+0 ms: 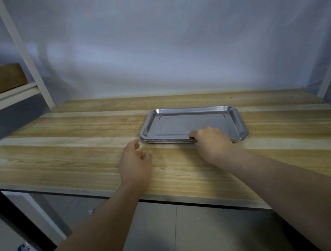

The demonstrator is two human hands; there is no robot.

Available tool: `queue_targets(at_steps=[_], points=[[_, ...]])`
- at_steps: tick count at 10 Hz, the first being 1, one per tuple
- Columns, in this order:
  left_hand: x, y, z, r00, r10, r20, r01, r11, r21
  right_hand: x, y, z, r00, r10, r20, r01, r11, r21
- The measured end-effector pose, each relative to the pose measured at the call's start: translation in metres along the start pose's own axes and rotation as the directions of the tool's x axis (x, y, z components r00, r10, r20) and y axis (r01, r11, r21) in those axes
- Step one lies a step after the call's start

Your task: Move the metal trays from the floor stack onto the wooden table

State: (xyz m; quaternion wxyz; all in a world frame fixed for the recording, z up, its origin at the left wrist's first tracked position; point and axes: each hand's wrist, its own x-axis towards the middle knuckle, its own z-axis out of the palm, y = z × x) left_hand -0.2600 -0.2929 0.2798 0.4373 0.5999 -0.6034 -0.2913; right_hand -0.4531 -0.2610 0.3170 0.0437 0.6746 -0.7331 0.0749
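Wooden table (69, 150): stack of metal trays (191, 122) flat, right of centre.

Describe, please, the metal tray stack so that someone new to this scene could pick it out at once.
Start at the wooden table in front of the pale backdrop. Right of its middle lie the metal trays, shiny, rectangular and nested in a low stack. The right hand grips their near rim, the left hand rests open beside them; nothing else on the table is metal.

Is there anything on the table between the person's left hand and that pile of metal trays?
No. In the head view, only bare wooden table separates the left hand from the metal trays.
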Motion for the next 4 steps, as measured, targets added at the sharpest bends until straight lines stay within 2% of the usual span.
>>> queue_targets(at_steps=[1,2,3,4], points=[[0.000,0.001,-0.001,1.000,-0.008,0.011,0.008,1.000,-0.004,-0.012,-0.001,0.002,0.999,-0.014,0.036,0.009,0.991,0.130],[0.003,0.003,-0.005,0.998,-0.055,0.036,0.057,0.997,-0.050,-0.028,0.001,-0.003,0.997,-0.051,0.064,0.041,0.988,0.152],[-0.006,0.010,-0.016,0.994,-0.100,0.044,0.104,0.988,-0.116,-0.038,0.002,-0.015,0.998,-0.048,0.042,0.036,0.965,0.260],[-0.027,0.022,-0.028,0.997,-0.075,-0.031,0.067,0.977,-0.200,-0.046,0.005,-0.033,0.999,0.005,-0.052,0.019,0.886,0.464]])
